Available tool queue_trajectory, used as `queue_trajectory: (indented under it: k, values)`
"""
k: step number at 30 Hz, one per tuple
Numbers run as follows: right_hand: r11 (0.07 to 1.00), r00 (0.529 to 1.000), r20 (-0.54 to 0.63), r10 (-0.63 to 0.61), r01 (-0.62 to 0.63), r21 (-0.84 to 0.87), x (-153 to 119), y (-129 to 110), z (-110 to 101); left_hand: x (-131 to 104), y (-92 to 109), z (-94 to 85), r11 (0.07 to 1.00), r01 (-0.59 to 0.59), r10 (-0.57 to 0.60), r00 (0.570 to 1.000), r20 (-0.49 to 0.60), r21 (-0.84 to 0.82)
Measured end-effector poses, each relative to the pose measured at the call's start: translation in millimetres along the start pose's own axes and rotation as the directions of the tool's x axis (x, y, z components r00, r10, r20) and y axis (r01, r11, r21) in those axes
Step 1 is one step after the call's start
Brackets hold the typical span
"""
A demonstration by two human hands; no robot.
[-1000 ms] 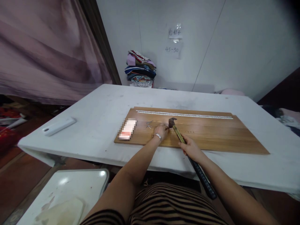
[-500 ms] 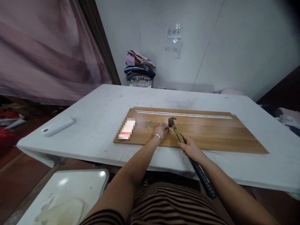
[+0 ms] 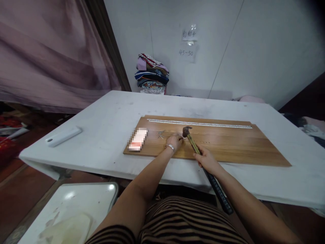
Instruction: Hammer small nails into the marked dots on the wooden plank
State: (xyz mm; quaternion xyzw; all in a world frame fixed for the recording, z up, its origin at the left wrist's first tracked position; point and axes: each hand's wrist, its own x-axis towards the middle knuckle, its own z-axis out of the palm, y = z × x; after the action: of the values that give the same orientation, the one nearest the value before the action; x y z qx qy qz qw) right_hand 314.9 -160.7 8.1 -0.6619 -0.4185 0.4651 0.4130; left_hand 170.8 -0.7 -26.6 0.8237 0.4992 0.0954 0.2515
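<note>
My right hand (image 3: 205,156) is wrapped around the shaft of a claw hammer (image 3: 193,145), whose long dark grip runs down toward my body. The rusty hammer head is held just above a wooden board (image 3: 241,145). Close to the left of the head, my left hand (image 3: 174,140) rests low on the board, wearing a bracelet. Its thumb and fingers pinch what looks like a nail, mostly hidden by the fingertips. Several loose nails (image 3: 161,134) lie on the board left of this hand. Small dark dots (image 3: 205,142) form a row to the right of the hammer.
A phone with a blurred screen (image 3: 138,139) lies on the board's left end. White measuring strips (image 3: 198,123) run along its far edge. A white plastic object (image 3: 63,136) is on the white table (image 3: 96,118). Folded cloths (image 3: 151,73) are stacked by the wall; a white stool (image 3: 83,196) stands below left.
Both hands and the hammer stay almost in place. The whole view has shifted very slightly.
</note>
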Motion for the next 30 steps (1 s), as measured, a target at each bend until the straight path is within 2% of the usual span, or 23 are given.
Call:
queue_trajectory:
  k: [7,15,24,30]
  values:
    - [1.0,1.0,0.007,-0.002,0.002,-0.003,-1.3,-1.8,-1.7,0.5,-3.9,3.0,0.999,0.021,-0.022,0.999,-0.036,-0.032]
    - [1.0,1.0,0.012,0.004,-0.004,0.026,-1.3,-0.8,1.2,-0.7,-5.7,7.4,1.0,-0.001,0.001,1.0,-0.019,-0.005]
    - [1.0,1.0,0.025,0.01,-0.01,0.016,2.3,2.9,3.5,-6.1,0.4,0.1,1.0,0.002,-0.003,1.0,0.004,0.031]
    - [1.0,0.999,0.023,0.029,-0.029,-0.001,1.2,2.0,3.6,-4.7,-1.4,2.3,0.999,-0.004,0.004,1.0,-0.017,0.034]
